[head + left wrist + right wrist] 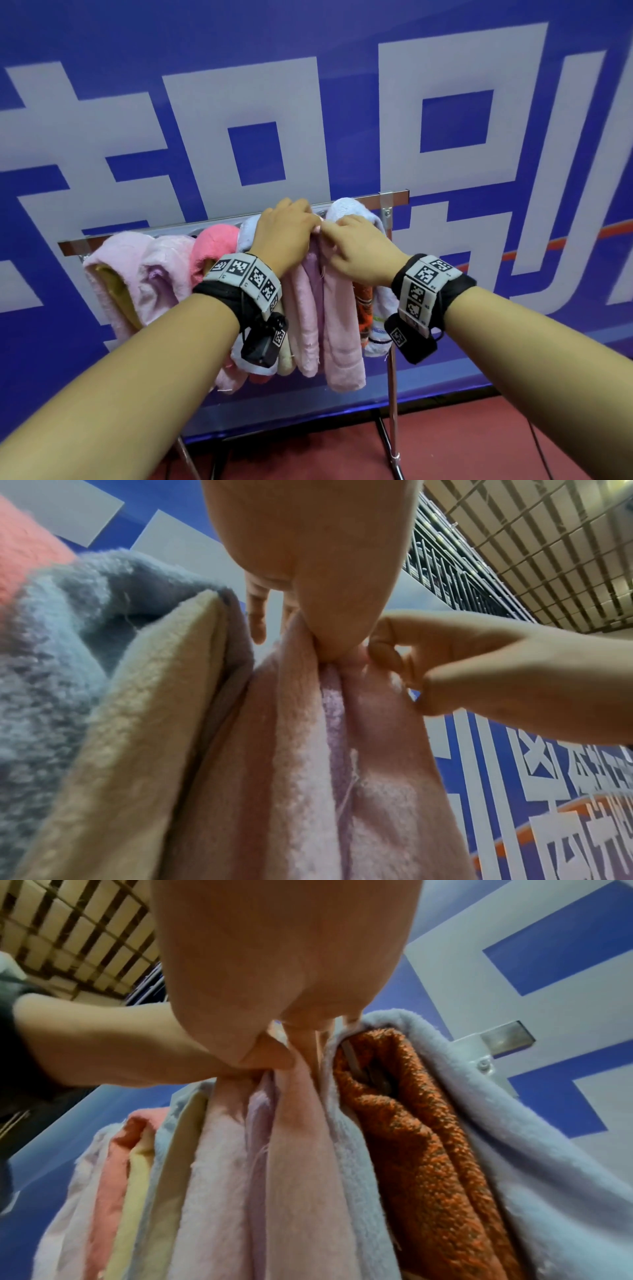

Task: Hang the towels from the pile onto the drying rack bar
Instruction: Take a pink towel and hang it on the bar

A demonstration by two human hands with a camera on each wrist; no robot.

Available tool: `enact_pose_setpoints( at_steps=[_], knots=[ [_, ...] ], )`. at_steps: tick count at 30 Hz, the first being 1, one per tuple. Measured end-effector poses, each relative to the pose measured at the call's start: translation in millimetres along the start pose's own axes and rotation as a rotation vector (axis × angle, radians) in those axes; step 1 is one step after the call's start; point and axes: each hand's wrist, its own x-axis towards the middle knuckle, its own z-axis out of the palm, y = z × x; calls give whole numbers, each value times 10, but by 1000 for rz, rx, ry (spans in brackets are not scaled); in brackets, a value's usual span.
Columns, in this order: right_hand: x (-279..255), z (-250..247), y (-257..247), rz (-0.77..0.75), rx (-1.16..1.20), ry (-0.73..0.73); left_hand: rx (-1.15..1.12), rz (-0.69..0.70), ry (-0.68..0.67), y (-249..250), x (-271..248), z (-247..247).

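A pale pink towel (337,329) hangs folded over the drying rack bar (363,199), between a cream towel (130,723) and a light blue towel (346,209). My left hand (287,233) and right hand (359,246) meet at its top fold on the bar. The left hand (329,642) pinches the fold from the left side. From the right, my other hand (291,1042) pinches the same pink towel (294,1150), thumb against fingers. Both pinches show in the wrist views. An orange towel (411,1123) hangs just right of it, inside the light blue one.
Several more towels crowd the bar to the left: pale pink (116,274), lilac (164,270), coral (214,246). A bracket and upright post (387,212) end the bar at the right. A blue printed wall (239,102) stands close behind; red floor (462,445) below.
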Motion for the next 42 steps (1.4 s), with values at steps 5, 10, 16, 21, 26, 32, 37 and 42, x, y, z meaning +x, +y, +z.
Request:
enact_pose_setpoints(
  at_steps=[5,10,16,21,26,32,37,42],
  knots=[
    [179,-45,179,89,-40,80,27,62,-34,14,21,6],
    [234,46,272,3,-263,-38,58,110,-97,63,28,-46],
    [121,16,305,-55,-431,-131,263,153,-165,191,-14,2],
    [117,43,239,-78,-550,-145,295,140,-143,221,-15,9],
    [130,114,308,-121,-535,-61,296,53,-116,315,11,15],
    [38,92,394,-256,-500,-5,310,49,-104,354,2,74],
    [-10,34,372,-195,-559,-110,327,90,-118,368,6,111],
    [-67,-39,391,-210,-542,-102,280,-75,-132,431,36,157]
  ],
)
